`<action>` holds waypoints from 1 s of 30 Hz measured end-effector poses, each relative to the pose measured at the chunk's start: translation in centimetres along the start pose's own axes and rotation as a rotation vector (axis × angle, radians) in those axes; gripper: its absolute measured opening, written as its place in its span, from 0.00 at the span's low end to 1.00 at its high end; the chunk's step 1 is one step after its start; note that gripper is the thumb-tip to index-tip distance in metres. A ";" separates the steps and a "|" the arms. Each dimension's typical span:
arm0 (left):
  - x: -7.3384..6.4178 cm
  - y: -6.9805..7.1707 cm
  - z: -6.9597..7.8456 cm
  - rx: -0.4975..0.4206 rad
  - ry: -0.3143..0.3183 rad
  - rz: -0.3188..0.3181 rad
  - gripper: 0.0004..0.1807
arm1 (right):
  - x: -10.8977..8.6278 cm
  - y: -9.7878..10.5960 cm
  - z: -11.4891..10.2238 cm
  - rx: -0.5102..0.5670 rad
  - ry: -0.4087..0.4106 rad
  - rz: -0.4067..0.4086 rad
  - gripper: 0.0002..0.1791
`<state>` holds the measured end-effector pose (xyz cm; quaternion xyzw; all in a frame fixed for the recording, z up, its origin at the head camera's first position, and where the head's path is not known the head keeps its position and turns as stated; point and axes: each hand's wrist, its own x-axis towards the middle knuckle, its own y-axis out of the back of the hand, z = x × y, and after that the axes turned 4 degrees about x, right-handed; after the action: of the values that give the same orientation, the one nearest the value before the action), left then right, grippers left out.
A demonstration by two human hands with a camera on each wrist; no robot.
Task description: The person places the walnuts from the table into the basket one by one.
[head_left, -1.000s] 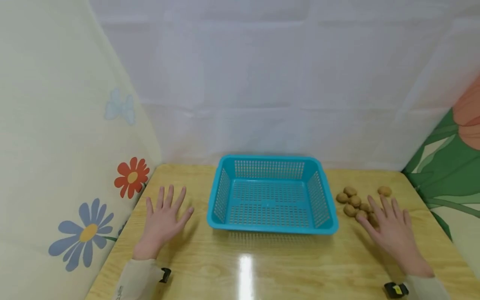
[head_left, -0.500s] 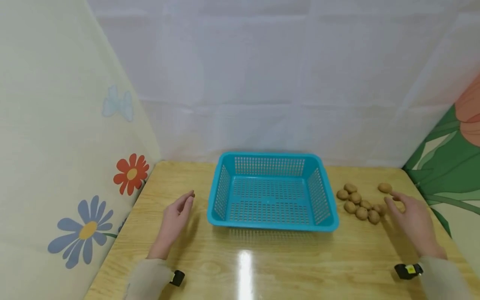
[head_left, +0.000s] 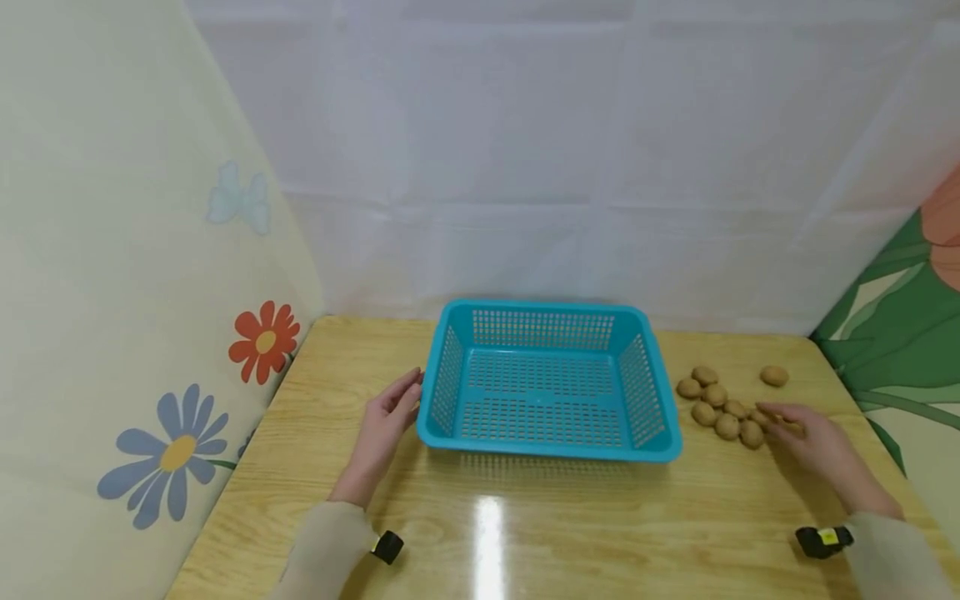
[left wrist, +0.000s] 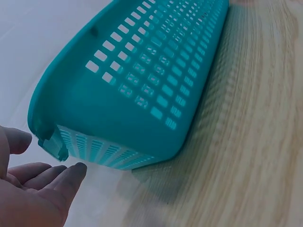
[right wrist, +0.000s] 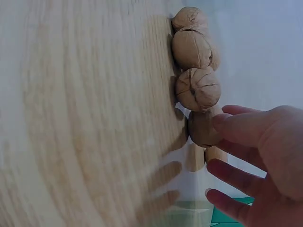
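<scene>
A turquoise plastic basket (head_left: 538, 400) with perforated walls sits on the wooden table. My left hand (head_left: 384, 425) is at its left end. In the left wrist view, the thumb (left wrist: 18, 141) and the fingers (left wrist: 64, 182) are spread apart around the basket's rim (left wrist: 53, 142), not closed on it. On the right, several walnuts (head_left: 716, 394) lie in a cluster. My right hand (head_left: 813, 442) reaches the right end of this cluster, with thumb and index finger at one walnut (right wrist: 202, 128). Its other fingers are extended beside it.
A lone walnut (head_left: 774, 376) lies behind the right hand, apart from the cluster. White cloth (head_left: 480, 167) hangs behind the table (head_left: 420, 533). Flower-patterned cloth (head_left: 177, 454) borders the left side, and another patterned cloth (head_left: 900, 325) the right.
Both hands go from spread flat to fingers drawn together. The left hand moves right to the basket's end; the right hand first shifts right, then comes to the walnut cluster.
</scene>
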<state>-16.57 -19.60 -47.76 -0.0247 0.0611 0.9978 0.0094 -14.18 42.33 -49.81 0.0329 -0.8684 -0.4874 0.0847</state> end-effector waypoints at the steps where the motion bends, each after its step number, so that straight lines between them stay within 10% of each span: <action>1: 0.1 -0.1 0.1 -0.005 0.013 0.001 0.30 | 0.0 0.0 0.1 -0.001 -0.006 0.001 0.18; 9: 0.4 -0.7 0.5 -0.035 0.046 -0.020 0.28 | -0.3 0.4 0.8 0.059 -0.129 -0.082 0.26; 30: 0.9 -0.7 0.3 -0.071 0.042 -0.027 0.30 | -0.6 0.5 -0.2 0.066 -0.121 0.022 0.27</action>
<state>-17.51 -18.84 -47.59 -0.0469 0.0257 0.9984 0.0205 -13.56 42.51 -49.36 -0.0037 -0.8879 -0.4586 0.0363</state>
